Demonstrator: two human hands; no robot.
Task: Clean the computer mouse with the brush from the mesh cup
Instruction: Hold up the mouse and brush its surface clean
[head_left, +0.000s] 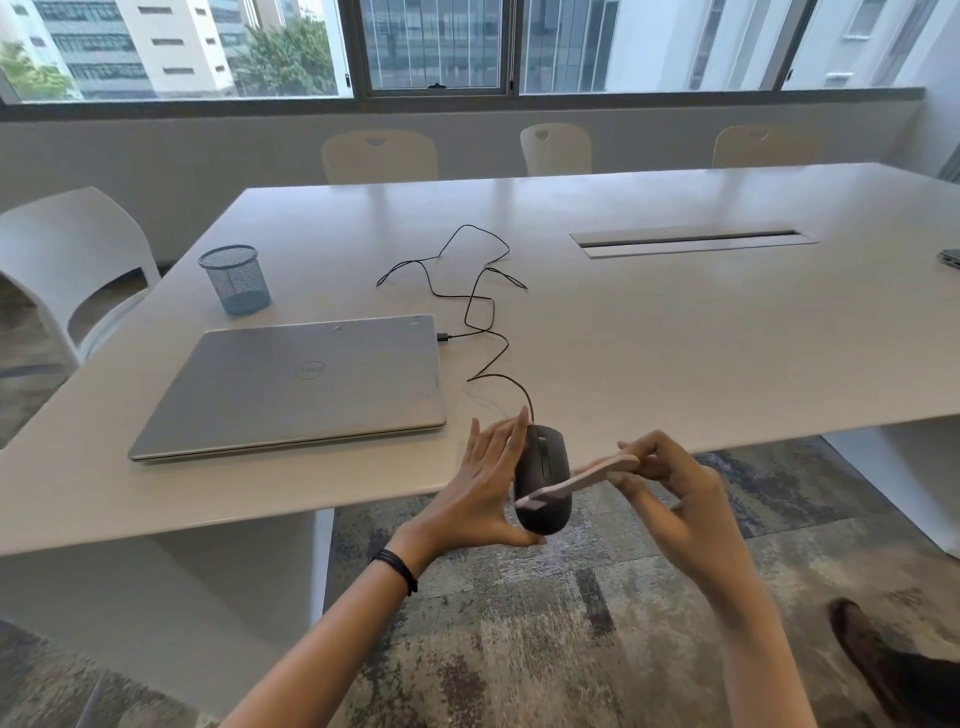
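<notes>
Left hand (480, 488) cradles the black computer mouse (543, 480) just past the near edge of the table (675, 332), fingers pointing up along the mouse's left side and thumb curled under its near end, so the hand is closed around the mouse and holds it off the tabletop. A dark band sits on that wrist. Across the mouse's top lies the brush (576, 480), a pale flat stick running from its bristle end at the mouse's lower left up to the right. Its upper end is pinched in the right hand (670, 499), whose fingers are clamped on the handle just to the right of the mouse. From the mouse's far end the black cable (470, 291) winds away over the table and plugs into the right side of the closed silver laptop (296, 384), which lies to the left of both hands. Farther back and left of the laptop stands the blue mesh cup (235, 279), well apart from the hands.
</notes>
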